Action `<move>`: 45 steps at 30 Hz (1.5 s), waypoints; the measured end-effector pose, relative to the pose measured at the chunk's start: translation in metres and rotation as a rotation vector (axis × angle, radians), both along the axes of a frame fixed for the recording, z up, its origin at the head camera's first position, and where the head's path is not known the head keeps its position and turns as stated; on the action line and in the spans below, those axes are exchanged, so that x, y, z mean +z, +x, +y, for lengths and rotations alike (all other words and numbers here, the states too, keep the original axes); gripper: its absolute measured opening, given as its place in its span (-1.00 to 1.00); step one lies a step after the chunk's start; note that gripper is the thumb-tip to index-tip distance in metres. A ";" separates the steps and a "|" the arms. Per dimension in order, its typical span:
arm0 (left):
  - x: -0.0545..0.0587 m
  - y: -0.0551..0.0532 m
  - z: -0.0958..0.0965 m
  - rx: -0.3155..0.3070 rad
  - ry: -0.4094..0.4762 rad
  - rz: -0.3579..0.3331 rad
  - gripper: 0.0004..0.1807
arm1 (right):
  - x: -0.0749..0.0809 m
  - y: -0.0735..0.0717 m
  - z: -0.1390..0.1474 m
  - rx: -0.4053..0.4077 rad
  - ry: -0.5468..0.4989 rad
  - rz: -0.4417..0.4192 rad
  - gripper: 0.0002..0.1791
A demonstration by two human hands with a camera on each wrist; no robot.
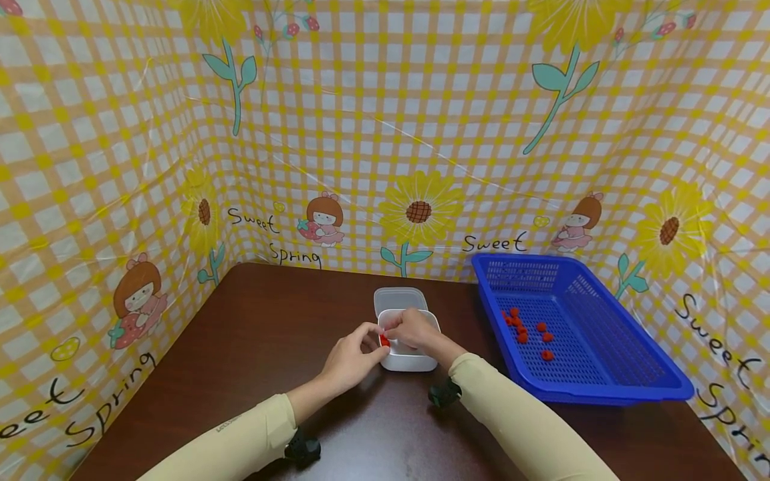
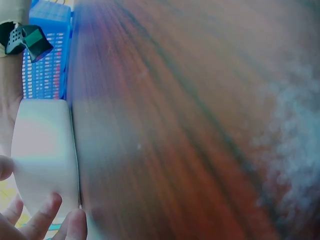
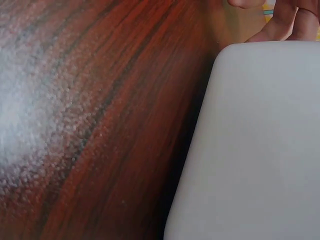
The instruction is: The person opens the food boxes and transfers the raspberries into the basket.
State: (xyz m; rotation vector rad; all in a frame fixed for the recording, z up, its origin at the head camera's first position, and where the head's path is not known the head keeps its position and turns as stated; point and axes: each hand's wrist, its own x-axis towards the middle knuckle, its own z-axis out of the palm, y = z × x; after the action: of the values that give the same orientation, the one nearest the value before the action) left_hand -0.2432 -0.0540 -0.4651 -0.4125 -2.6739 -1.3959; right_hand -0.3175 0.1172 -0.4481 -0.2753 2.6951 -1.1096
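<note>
A small white box [image 1: 410, 363] with its translucent lid [image 1: 400, 298] folded back stands at the middle of the table. My left hand [image 1: 351, 357] grips its left end, and in the left wrist view the fingertips [image 2: 47, 210] lie against the box wall. From above, my right hand [image 1: 412, 329] reaches into the box with curled fingers. At the left inner side, its fingertips pinch a small red piece [image 1: 385, 341], which the fingers partly hide. The right wrist view holds mostly the box's white side [image 3: 260, 145], with left-hand fingers at its far end.
To the right stands a blue perforated basket [image 1: 613, 387] with several small red pieces [image 1: 522, 334] at its left side. The dark brown table [image 1: 283, 314] runs up to a checked, flowered cloth [image 1: 361, 133] that hangs behind and at both sides.
</note>
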 end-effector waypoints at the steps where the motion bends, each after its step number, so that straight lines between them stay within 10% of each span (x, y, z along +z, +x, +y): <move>1: 0.000 0.000 0.000 0.001 0.000 -0.001 -0.65 | 0.000 0.000 0.000 -0.001 0.001 0.001 -0.91; 45: 0.000 0.000 0.001 0.009 -0.001 -0.013 -0.67 | 0.001 0.001 -0.002 0.033 -0.012 0.024 -0.90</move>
State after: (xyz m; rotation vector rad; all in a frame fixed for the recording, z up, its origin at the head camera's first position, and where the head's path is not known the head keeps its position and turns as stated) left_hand -0.2436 -0.0535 -0.4652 -0.3931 -2.6831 -1.3997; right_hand -0.3168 0.1152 -0.4467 -0.3356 2.6951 -1.1205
